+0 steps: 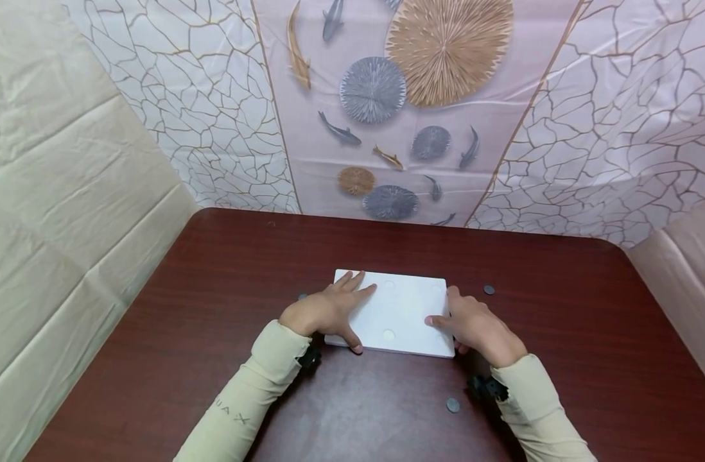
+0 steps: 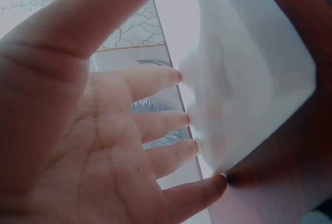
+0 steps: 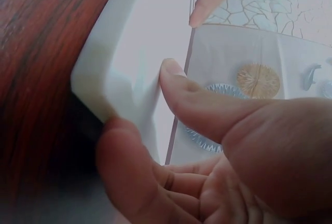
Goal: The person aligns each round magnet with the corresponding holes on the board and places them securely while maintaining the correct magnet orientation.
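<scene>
A white rectangular board [image 1: 401, 314], with faint round marks on its top, lies at the middle of the table. Across its left end my left hand [image 1: 332, 311] rests with spread, straight fingers. In the left wrist view the fingertips [image 2: 194, 146] touch the white surface. At the right end my right hand [image 1: 479, 327] grips the board, its thumb [image 3: 179, 81] on the top face and a finger against the edge by the corner. The rest of the right fingers curl below and beside that edge, partly hidden in the head view.
A small grey disc like a coin [image 1: 488, 290] lies beyond my right hand, and a second disc [image 1: 453, 405] lies nearer the front. Another disc [image 1: 302, 296] shows partly behind my left hand. Patterned cloth [image 1: 387, 160] hangs behind the dark wooden table [image 1: 237, 269].
</scene>
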